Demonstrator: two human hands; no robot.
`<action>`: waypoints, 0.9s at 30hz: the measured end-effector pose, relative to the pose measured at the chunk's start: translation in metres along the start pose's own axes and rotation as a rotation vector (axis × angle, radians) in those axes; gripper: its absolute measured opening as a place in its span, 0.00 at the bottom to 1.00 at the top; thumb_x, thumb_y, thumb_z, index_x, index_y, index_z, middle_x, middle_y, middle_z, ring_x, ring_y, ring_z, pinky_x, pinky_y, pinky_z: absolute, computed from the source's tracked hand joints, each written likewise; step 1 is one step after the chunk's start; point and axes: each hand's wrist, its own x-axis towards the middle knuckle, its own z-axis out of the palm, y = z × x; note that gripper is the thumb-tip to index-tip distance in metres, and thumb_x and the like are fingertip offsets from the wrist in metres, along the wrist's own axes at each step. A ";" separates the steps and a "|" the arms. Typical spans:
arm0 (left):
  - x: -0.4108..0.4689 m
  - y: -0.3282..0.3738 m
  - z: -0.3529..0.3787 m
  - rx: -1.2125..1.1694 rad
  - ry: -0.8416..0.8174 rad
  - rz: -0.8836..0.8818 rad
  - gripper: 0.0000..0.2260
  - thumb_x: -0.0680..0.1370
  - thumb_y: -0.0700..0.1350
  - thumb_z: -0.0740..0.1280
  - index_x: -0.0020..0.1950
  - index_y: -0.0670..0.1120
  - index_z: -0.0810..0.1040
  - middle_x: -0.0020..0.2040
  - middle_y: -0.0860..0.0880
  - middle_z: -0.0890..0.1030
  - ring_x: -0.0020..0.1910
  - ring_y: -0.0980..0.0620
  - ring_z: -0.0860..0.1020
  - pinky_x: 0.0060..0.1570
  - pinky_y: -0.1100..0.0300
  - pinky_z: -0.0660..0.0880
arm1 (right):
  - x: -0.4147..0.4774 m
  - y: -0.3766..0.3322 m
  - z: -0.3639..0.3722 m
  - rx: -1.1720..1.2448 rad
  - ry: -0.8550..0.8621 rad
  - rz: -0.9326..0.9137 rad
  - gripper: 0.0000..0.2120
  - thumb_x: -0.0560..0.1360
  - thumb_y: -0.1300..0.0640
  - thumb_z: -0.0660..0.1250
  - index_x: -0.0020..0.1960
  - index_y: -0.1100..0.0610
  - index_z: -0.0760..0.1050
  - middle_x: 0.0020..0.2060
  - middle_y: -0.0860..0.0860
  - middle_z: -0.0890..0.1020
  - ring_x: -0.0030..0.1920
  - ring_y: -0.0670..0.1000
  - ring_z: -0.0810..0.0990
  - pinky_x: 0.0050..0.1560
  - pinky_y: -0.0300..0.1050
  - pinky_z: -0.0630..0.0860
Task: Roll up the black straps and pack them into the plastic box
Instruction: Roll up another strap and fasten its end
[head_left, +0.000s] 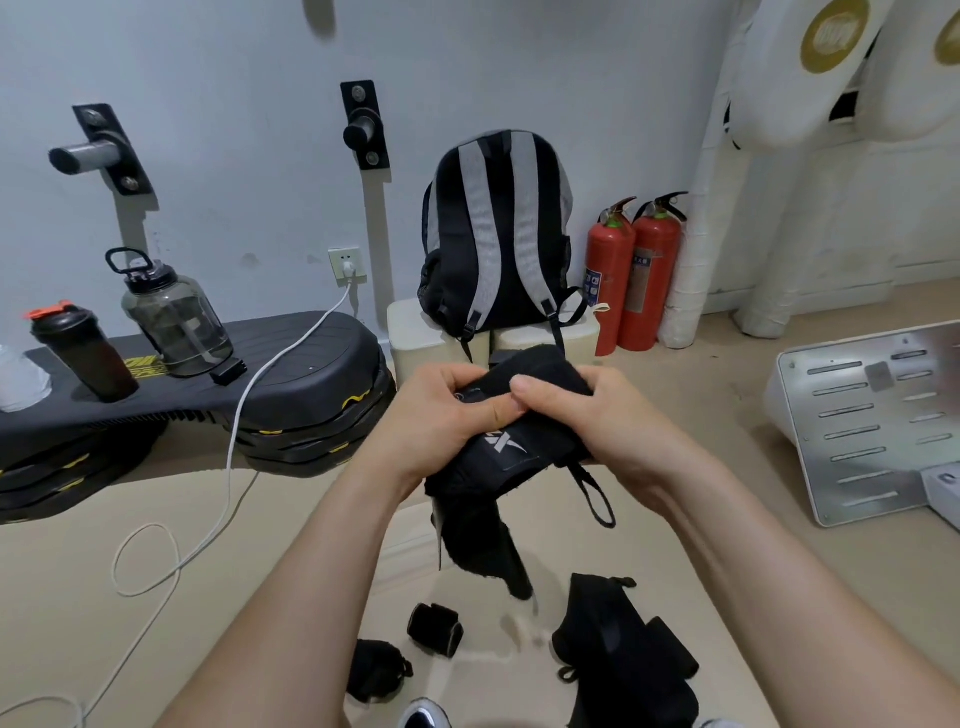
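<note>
Both hands hold one black strap (511, 457) with a white logo in mid-air, partly rolled. My left hand (441, 415) grips its left side with the thumb on top. My right hand (597, 415) grips the right side, its fingers curled over the roll. The strap's loose end and a thin loop hang down below the hands. On the beige floor lie two rolled straps (435, 629) (375, 675) and an unrolled pile of black straps (623, 654). No plastic box is in sight.
A black and grey backpack (493, 234) stands on a beige block ahead. Two red fire extinguishers (634, 275) are to its right. At left, bottles (171, 317) stand on stacked black platforms. A white cable (228, 467) trails over the floor. A metal panel (872, 421) lies at right.
</note>
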 end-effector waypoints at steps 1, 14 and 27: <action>0.001 0.003 -0.002 -0.039 -0.035 -0.005 0.09 0.70 0.40 0.77 0.49 0.39 0.84 0.41 0.42 0.85 0.39 0.48 0.84 0.40 0.59 0.80 | 0.001 0.000 0.000 0.056 0.000 0.018 0.14 0.75 0.48 0.72 0.50 0.59 0.83 0.40 0.56 0.86 0.40 0.52 0.84 0.41 0.44 0.77; -0.002 -0.003 -0.011 0.022 -0.171 0.045 0.10 0.67 0.37 0.76 0.47 0.38 0.83 0.42 0.44 0.85 0.43 0.49 0.84 0.48 0.57 0.81 | 0.003 -0.001 -0.002 0.206 -0.169 0.160 0.19 0.75 0.41 0.67 0.52 0.56 0.82 0.43 0.52 0.85 0.42 0.49 0.82 0.47 0.43 0.78; 0.003 -0.012 0.000 0.232 -0.068 0.041 0.06 0.70 0.42 0.77 0.39 0.45 0.80 0.34 0.51 0.82 0.35 0.52 0.81 0.41 0.56 0.77 | 0.003 0.010 -0.006 -0.238 -0.072 -0.059 0.14 0.75 0.42 0.71 0.50 0.52 0.82 0.40 0.50 0.86 0.42 0.48 0.85 0.46 0.45 0.79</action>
